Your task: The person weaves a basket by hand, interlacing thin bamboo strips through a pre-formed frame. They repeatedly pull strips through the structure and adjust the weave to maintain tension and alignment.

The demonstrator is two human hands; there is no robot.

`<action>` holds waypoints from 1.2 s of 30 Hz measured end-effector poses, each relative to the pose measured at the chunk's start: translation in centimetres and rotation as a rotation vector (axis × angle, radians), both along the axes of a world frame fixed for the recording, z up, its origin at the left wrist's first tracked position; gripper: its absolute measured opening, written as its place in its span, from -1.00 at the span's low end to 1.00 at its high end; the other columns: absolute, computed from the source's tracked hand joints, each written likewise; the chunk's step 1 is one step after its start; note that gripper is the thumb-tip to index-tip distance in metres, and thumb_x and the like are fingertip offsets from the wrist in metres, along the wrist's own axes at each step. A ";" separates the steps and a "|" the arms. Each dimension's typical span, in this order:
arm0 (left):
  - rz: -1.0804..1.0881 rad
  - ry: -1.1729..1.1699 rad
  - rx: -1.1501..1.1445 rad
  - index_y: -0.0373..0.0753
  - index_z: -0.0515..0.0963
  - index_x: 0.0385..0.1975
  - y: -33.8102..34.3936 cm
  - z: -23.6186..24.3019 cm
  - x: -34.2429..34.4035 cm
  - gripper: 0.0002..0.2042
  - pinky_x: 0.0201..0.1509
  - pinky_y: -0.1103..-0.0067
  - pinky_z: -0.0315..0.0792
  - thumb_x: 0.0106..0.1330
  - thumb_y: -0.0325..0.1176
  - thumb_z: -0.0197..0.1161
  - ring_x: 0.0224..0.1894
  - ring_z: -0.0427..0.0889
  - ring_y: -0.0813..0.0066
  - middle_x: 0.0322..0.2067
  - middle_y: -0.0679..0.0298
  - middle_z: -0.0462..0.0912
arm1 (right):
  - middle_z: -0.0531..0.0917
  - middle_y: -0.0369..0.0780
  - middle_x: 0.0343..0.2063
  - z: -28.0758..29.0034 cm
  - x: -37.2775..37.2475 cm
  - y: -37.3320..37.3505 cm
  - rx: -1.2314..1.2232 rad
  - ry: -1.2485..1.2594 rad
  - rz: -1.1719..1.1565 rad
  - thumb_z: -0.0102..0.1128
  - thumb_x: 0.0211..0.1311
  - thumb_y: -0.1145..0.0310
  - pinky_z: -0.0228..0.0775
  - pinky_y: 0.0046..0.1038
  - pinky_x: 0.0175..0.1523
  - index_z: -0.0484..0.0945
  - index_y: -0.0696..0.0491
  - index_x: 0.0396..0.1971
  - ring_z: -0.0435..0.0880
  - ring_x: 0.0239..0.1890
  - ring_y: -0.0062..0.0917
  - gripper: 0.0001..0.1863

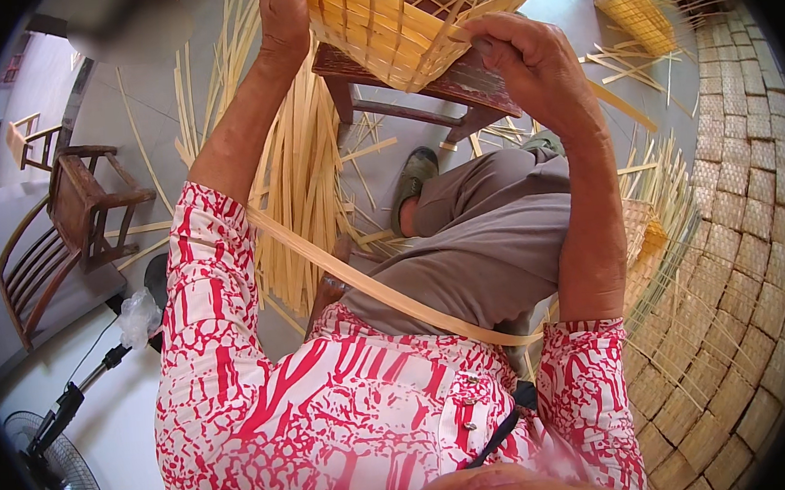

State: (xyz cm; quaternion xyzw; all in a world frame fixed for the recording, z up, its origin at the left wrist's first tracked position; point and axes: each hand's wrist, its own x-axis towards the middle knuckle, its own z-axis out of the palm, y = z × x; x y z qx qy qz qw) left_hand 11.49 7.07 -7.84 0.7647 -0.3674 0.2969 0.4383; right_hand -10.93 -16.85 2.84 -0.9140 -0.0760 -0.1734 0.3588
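A yellow open-weave bamboo basket rests on a dark red wooden bench at the top of the head view. My left hand is at the basket's left end, its fingers partly cut off by the frame's upper edge, so their grip is unclear. My right hand is closed on the basket's right corner, thumb bent against the woven strips. A long pale strip hangs in a curve across my lap, between my forearms.
Loose bamboo strips lie heaped beside the bench and around my feet. Wooden chairs and a standing fan are on the left. Another yellow basket sits at back right, beside many stacked woven pieces along the right side.
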 end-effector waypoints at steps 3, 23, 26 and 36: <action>0.045 -0.358 0.062 -0.45 0.33 0.27 -0.1 0.4 0.9 -0.62 0.41 0.38 0.25 0.54 -0.42 -0.06 0.28 0.43 0.15 0.20 0.00 0.48 | 0.66 -0.20 -0.50 -0.3 0.0 0.3 -0.044 -0.077 -0.014 0.17 0.27 0.49 0.44 -0.46 -0.31 0.68 0.10 -0.15 0.58 -0.46 -0.50 -0.80; -0.543 0.229 0.455 -0.30 0.49 -0.23 -3.9 11.5 -11.2 -0.93 -0.39 0.56 0.56 0.37 -0.53 0.22 -0.47 0.70 0.45 -0.51 0.20 0.64 | 0.73 -0.22 -0.43 -0.5 0.4 1.7 -0.296 -0.140 -0.149 0.25 0.27 0.23 0.53 -0.19 -0.26 0.70 -0.12 -0.23 0.73 -0.34 -0.23 -0.85; -0.548 0.173 0.445 -0.30 0.48 -0.25 -4.2 11.5 -11.4 -0.95 -0.40 0.56 0.56 0.38 -0.52 0.21 -0.50 0.70 0.45 -0.55 0.20 0.62 | 0.72 -0.22 -0.39 -0.5 0.4 1.5 -0.340 -0.172 -0.142 0.26 0.27 0.27 0.52 -0.22 -0.26 0.68 -0.08 -0.26 0.70 -0.34 -0.21 -0.89; -0.646 0.097 0.519 -0.31 0.51 -0.21 -2.5 11.7 -10.9 -0.94 -0.39 0.58 0.57 0.41 -0.49 0.19 -0.45 0.76 0.45 -0.53 0.24 0.68 | 0.65 -0.11 -0.53 -0.3 0.7 0.6 -0.298 -0.141 -0.110 0.28 0.26 0.10 0.47 -0.16 -0.35 0.58 0.04 -0.47 0.68 -0.43 -0.14 -0.70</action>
